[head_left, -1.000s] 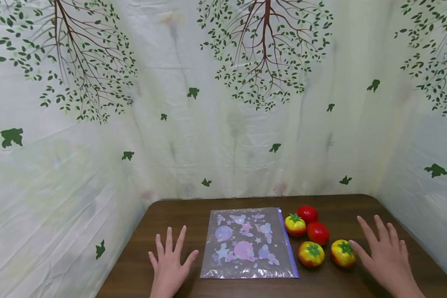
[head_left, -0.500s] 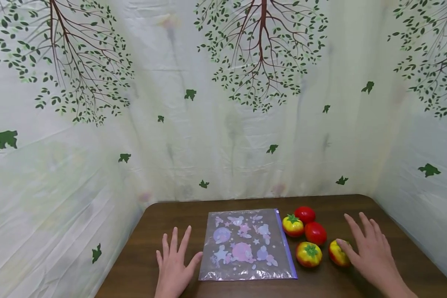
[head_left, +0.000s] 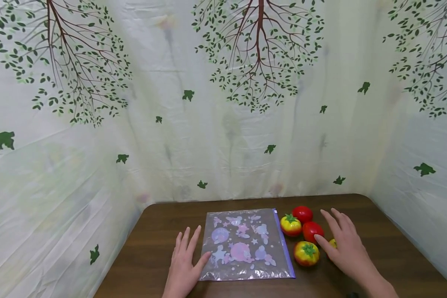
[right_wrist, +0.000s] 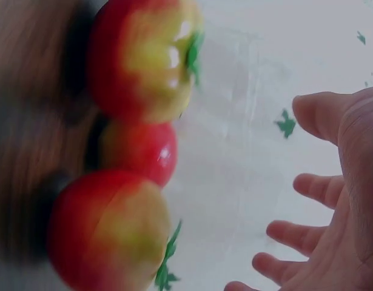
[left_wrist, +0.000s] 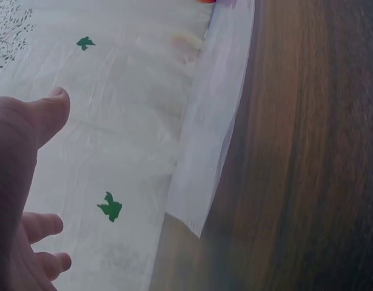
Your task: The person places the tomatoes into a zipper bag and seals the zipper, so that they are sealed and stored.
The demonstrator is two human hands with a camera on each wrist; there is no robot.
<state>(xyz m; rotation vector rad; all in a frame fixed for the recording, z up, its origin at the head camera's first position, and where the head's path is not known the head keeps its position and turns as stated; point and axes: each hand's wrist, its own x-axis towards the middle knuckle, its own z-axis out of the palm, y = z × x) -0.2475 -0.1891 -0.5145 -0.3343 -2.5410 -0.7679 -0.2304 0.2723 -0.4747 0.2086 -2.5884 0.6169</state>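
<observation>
A clear zip bag point(head_left: 260, 265) printed with pastel figures lies flat on the table, its purple slider edge to the right. My left hand point(head_left: 184, 265) is by the bag's left edge, fingers spread, holding nothing; whether the thumb touches the bag I cannot tell. Right of the bag sit a yellow-red toy tomato point(head_left: 290, 227), a red one point(head_left: 302, 214), another red one point(head_left: 313, 231) and a nearer yellow-red one point(head_left: 306, 253). Over a further yellow-red tomato point(head_left: 333, 243), mostly hidden, hovers my right hand point(head_left: 346, 250) with fingers extended. Tomatoes point(right_wrist: 141, 60) look large in the right wrist view.
The brown wooden table point(head_left: 160, 219) has rounded far corners. Behind and on both sides hangs a pale curtain point(head_left: 223, 165) with trees and green leaves printed on it. A small dark object point(head_left: 353, 295) shows at the bottom edge, beside the right forearm.
My right hand has moved left, across the rightmost tomato, which it now mostly covers. My left hand has shifted right toward the bag. The view has turned slightly; bag and tomatoes stay put.
</observation>
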